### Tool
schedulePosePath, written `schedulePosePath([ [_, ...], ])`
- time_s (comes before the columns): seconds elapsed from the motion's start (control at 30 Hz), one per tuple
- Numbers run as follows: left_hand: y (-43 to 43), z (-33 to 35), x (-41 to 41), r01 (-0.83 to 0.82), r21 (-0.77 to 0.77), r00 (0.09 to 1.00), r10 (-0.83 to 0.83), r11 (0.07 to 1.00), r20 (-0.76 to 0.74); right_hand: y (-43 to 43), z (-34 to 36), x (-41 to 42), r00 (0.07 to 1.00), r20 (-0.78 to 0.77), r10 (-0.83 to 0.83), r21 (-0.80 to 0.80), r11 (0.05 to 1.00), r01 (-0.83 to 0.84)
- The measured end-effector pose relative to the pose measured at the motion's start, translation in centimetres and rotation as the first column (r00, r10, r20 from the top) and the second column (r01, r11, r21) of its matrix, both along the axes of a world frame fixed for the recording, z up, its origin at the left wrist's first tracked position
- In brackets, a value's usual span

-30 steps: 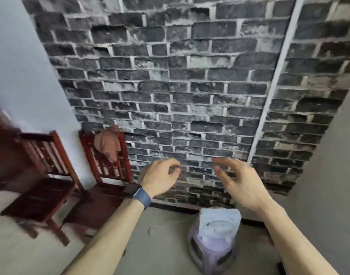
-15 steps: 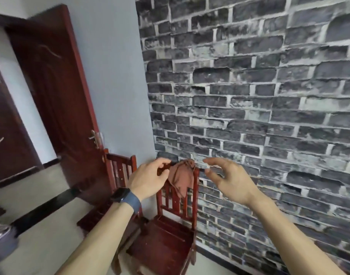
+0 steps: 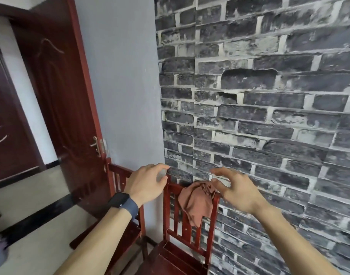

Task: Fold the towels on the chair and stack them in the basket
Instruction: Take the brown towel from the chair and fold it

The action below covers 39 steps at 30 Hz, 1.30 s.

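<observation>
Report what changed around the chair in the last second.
The view swung left and closed in on the chair; the door came into frame. The left hand and right hand, both open, neared the towel, holding nothing. The towel stays draped over the chair back.

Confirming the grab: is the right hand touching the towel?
Cannot tell. In the head view the thumb of the right hand overlaps the top of the towel on the chair; depth is unclear.
</observation>
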<state>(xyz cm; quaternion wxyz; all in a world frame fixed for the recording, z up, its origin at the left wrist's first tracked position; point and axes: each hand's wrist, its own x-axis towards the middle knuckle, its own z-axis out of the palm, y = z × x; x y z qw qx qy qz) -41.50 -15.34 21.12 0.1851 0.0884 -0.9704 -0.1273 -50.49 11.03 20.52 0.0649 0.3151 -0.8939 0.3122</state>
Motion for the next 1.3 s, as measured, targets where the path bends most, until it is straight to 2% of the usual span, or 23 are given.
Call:
schedulePosePath([
  [0.27, -5.3, -2.2, -11.5, -0.046, -0.002, 0.996, 0.046, 0.999, 0.081, -3.8, -1.8, -12.1, 0.998, 0.064, 0.01, -0.024, 1.0, -0.009],
  [0.4, -7.9, -4.8, -15.6, -0.054, -0.014, 0.992, 0.056, 0.998, 0.115, -5.3, -5.0, -17.4, 0.99, 0.138, -0.039, 0.026, 0.999, 0.036],
  [0.53, -10.0, -8.3, -19.3, -0.045, -0.005, 0.98, 0.045, 0.999, 0.194, -6.8, -9.2, -21.0, 0.967, 0.21, -0.142, 0.161, 0.981, 0.109],
  [0.63, -11.6, -11.2, -22.0, -0.001, 0.01, 0.972, -0.002, 1.0, 0.235, -8.1, -12.5, -22.9, 0.917, 0.297, -0.267, 0.326, 0.931, 0.165],
  [0.8, -14.7, -16.7, -27.7, 0.12, 0.021, 0.936, -0.12, 0.993, 0.332, -10.3, -17.7, -25.3, 0.821, 0.375, -0.43, 0.456, 0.857, 0.241],
  [0.97, -17.8, -23.2, -33.5, 0.254, -0.032, 0.872, -0.215, 0.967, 0.439, -13.7, -23.7, -26.7, 0.704, 0.326, -0.631, 0.46, 0.756, 0.465],
  [1.07, -19.2, -26.8, -35.8, 0.339, -0.067, 0.838, -0.27, 0.938, 0.474, -15.8, -26.8, -27.0, 0.646, 0.203, -0.736, 0.479, 0.65, 0.589],
  [1.13, -20.0, -28.8, -36.4, 0.376, -0.055, 0.817, -0.303, 0.925, 0.491, -16.5, -28.2, -27.4, 0.611, 0.139, -0.779, 0.484, 0.592, 0.645],
  [1.3, -20.6, -31.4, -36.1, 0.397, 0.023, 0.818, -0.364, 0.918, 0.446, -16.8, -29.0, -27.4, 0.531, 0.143, -0.835, 0.447, 0.534, 0.718],
])
